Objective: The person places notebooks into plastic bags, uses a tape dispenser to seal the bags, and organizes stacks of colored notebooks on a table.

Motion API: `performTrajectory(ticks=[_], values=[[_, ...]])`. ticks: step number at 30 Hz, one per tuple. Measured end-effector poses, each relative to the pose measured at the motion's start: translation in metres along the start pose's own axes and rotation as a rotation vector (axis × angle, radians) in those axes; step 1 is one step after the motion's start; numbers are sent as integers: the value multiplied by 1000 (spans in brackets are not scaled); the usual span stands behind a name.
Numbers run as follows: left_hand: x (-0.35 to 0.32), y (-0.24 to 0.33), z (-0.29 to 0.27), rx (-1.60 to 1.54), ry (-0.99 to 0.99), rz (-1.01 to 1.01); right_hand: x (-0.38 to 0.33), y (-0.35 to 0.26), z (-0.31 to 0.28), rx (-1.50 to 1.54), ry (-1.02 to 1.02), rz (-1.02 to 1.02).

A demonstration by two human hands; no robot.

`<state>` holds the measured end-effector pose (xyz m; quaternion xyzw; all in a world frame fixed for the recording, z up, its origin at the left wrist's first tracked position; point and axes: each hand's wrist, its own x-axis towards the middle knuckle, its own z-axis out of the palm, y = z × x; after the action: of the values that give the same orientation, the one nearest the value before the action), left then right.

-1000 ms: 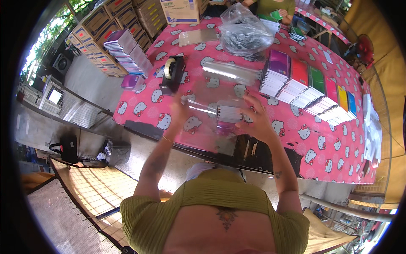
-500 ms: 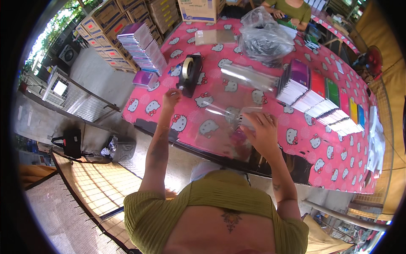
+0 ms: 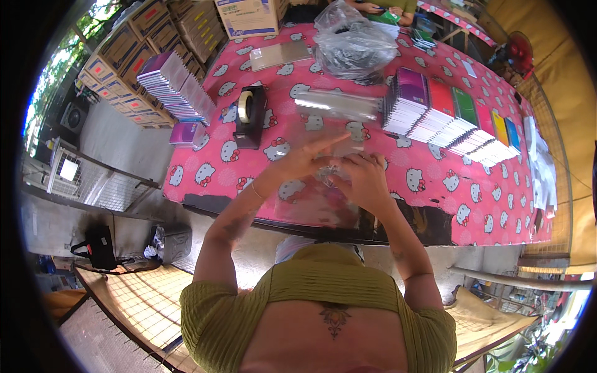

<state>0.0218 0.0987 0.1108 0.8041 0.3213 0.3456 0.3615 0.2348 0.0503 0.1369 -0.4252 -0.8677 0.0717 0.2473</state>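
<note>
Pinching a clear bag (image 3: 323,186) between both hands over the near table (image 3: 435,186) edge | left hand (image 3: 298,163) grips it, forefinger out | right hand (image 3: 360,180) closed on its top | tape dispenser (image 3: 249,115) left, notebooks (image 3: 448,115) right, bare cloth between.

A clear plastic sleeve (image 3: 320,186) sits at the centre of the pink-patterned worktop (image 3: 435,180), held by the left hand (image 3: 298,163) and right hand (image 3: 360,180). At twelve o'clock from it lies a stack of clear sleeves (image 3: 336,104), with a crumpled clear plastic bag (image 3: 351,43) beyond. A white-and-blue cardboard box (image 3: 247,15) stands at eleven o'clock, and brown cartons with red and yellow labels (image 3: 134,37) are stacked at ten o'clock.
</note>
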Motion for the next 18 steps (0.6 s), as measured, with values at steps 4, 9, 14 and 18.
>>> performTrajectory(ticks=[4,9,14,18], values=[[3,-1,-9,198,20,210,3,15,-35,-58,-3,39],[14,14,-3,340,104,277,-36,79,-44,500,69,272],[33,11,26,545,64,352,-59,79,21,360,-18,-17],[36,-5,44,507,73,286,-63,75,32,278,-11,-57]])
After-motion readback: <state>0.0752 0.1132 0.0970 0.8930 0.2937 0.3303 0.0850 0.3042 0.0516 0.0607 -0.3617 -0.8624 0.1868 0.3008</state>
